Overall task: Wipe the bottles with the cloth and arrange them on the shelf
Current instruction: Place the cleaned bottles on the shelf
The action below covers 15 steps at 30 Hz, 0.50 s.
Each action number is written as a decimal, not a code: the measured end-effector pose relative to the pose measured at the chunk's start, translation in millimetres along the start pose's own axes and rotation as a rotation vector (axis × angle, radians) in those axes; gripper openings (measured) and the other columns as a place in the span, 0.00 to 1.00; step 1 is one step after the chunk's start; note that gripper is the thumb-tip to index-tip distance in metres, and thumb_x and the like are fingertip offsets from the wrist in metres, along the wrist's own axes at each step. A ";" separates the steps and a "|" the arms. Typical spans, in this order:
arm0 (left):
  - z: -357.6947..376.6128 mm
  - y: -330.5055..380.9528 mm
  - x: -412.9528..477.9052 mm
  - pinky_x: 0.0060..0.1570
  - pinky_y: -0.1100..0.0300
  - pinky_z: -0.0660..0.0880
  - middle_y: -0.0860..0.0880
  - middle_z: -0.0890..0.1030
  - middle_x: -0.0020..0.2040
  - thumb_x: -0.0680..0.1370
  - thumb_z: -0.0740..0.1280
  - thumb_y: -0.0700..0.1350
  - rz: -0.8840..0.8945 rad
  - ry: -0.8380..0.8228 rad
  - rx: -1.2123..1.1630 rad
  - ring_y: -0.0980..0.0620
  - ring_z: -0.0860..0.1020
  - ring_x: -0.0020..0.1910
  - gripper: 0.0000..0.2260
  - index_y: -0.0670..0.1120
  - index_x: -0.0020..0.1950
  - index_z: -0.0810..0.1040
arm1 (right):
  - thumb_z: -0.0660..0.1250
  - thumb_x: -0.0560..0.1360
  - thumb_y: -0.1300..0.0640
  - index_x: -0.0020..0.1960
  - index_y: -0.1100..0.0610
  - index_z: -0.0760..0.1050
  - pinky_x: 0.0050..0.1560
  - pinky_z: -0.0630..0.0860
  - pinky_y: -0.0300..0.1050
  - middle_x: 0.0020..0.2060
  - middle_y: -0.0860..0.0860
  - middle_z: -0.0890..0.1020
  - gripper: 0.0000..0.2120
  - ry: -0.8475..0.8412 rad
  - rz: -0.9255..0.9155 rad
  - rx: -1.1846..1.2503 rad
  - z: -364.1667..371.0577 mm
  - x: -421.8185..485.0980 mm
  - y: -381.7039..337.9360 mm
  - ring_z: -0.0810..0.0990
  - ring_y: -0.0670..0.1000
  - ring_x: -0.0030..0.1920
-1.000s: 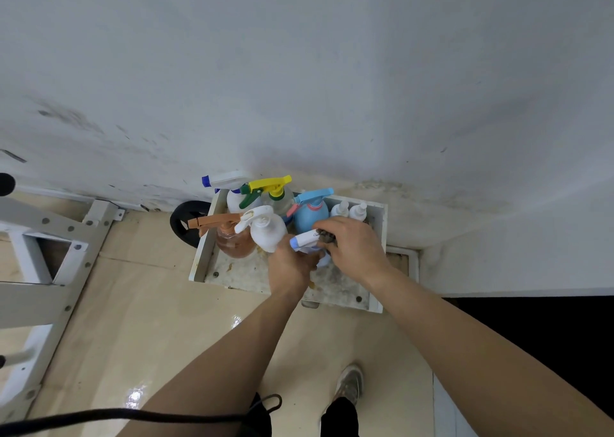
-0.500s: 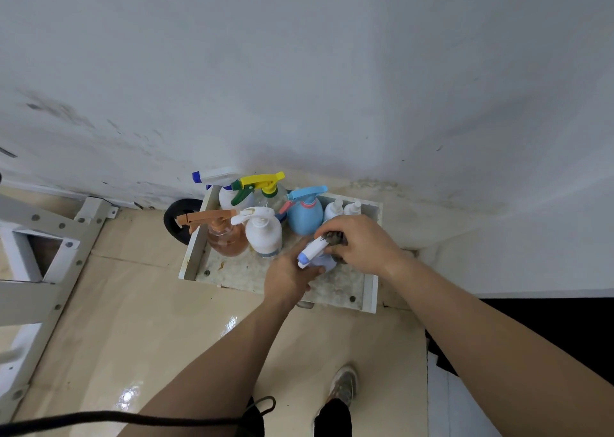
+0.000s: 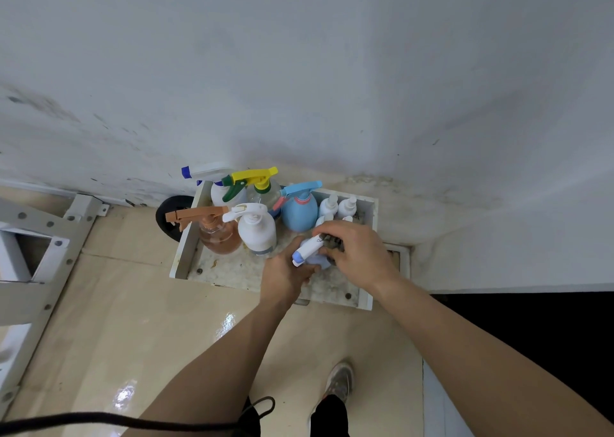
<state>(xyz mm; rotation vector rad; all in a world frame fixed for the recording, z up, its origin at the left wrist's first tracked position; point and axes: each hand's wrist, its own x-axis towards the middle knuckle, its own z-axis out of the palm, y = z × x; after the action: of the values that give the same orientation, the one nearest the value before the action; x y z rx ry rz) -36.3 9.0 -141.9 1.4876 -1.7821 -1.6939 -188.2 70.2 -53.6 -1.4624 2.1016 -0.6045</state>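
Observation:
A low white shelf (image 3: 186, 247) stands against the wall and holds several spray bottles. An amber bottle (image 3: 217, 234) with an orange trigger, a white bottle (image 3: 257, 232), a blue bottle (image 3: 299, 212) and a clear bottle with a yellow trigger (image 3: 262, 187) stand upright at its back. My left hand (image 3: 285, 273) grips a pale blue spray bottle (image 3: 307, 250) with a white nozzle, held over the shelf. My right hand (image 3: 357, 253) presses a dark crumpled cloth (image 3: 332, 242) against that bottle's neck.
Small white bottles (image 3: 339, 205) stand in the shelf's back right corner. A black round object (image 3: 167, 217) lies left of the shelf. A white metal frame (image 3: 40, 260) stands at far left. My shoe (image 3: 339, 381) is on the glossy beige floor.
The nozzle of the held bottle has tipped lower and leftward as my hands turned it; the cloth hand has shifted over its neck. The view has drifted slightly.

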 end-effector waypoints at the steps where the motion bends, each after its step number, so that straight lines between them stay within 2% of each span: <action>1: 0.4 -0.8 0.8 0.37 0.51 0.79 0.52 0.83 0.35 0.72 0.77 0.40 -0.016 0.000 0.000 0.49 0.81 0.33 0.17 0.59 0.55 0.82 | 0.74 0.74 0.63 0.61 0.51 0.83 0.50 0.65 0.28 0.55 0.47 0.85 0.17 0.006 0.005 0.003 0.5 -0.6 -0.6 0.81 0.48 0.54; 2: 0.9 -1.4 1.7 0.38 0.49 0.80 0.50 0.84 0.36 0.72 0.77 0.40 -0.029 0.006 0.001 0.48 0.81 0.34 0.17 0.58 0.54 0.82 | 0.74 0.74 0.63 0.61 0.51 0.82 0.51 0.67 0.31 0.55 0.48 0.86 0.17 0.011 0.013 0.007 1.4 -1.3 -1.1 0.81 0.49 0.54; 4: 1.8 -1.5 2.4 0.39 0.47 0.82 0.48 0.85 0.39 0.72 0.78 0.41 -0.030 0.017 0.011 0.46 0.82 0.35 0.19 0.64 0.50 0.78 | 0.73 0.74 0.63 0.61 0.52 0.82 0.51 0.69 0.35 0.54 0.49 0.86 0.17 0.023 0.024 0.022 3.1 -2.3 -1.8 0.82 0.50 0.53; 6: 3.0 -2.8 3.5 0.40 0.46 0.82 0.49 0.85 0.40 0.72 0.78 0.41 -0.027 0.021 0.029 0.47 0.82 0.35 0.20 0.66 0.48 0.76 | 0.73 0.75 0.64 0.61 0.52 0.82 0.49 0.68 0.33 0.53 0.49 0.86 0.17 0.041 0.027 0.018 4.7 -3.5 -2.1 0.81 0.50 0.52; 9: 4.1 -6.9 4.5 0.42 0.45 0.81 0.49 0.85 0.40 0.72 0.78 0.41 -0.024 0.025 0.060 0.48 0.83 0.35 0.14 0.58 0.50 0.80 | 0.73 0.74 0.64 0.60 0.51 0.82 0.45 0.63 0.23 0.52 0.47 0.85 0.17 0.078 0.041 0.013 9.4 -7.2 -3.3 0.80 0.48 0.49; 11: 4.7 -8.9 4.9 0.43 0.45 0.81 0.48 0.86 0.41 0.72 0.78 0.41 -0.028 0.035 0.080 0.48 0.83 0.36 0.13 0.51 0.54 0.82 | 0.74 0.74 0.63 0.60 0.51 0.82 0.44 0.62 0.20 0.51 0.47 0.85 0.16 0.101 0.069 0.029 12.8 -9.2 -4.7 0.77 0.43 0.47; 13: 5.1 -9.9 5.0 0.43 0.45 0.82 0.48 0.86 0.41 0.73 0.78 0.41 -0.022 0.031 0.094 0.48 0.84 0.36 0.13 0.49 0.56 0.82 | 0.74 0.74 0.62 0.61 0.51 0.82 0.45 0.62 0.20 0.53 0.48 0.85 0.16 0.106 0.087 0.053 13.7 -8.8 -5.0 0.75 0.41 0.48; 15: 3.3 -8.1 4.6 0.43 0.47 0.82 0.49 0.85 0.41 0.73 0.78 0.42 -0.012 0.014 0.123 0.49 0.84 0.37 0.15 0.48 0.57 0.82 | 0.74 0.75 0.61 0.61 0.52 0.82 0.48 0.64 0.24 0.54 0.48 0.84 0.16 0.070 0.100 0.068 10.3 -4.9 -4.4 0.75 0.43 0.50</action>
<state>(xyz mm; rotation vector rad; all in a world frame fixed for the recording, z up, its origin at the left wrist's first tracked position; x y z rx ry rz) -37.0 9.0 -151.8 1.5589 -1.9049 -1.6009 -177.1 72.7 -58.2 -1.3084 2.1714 -0.6903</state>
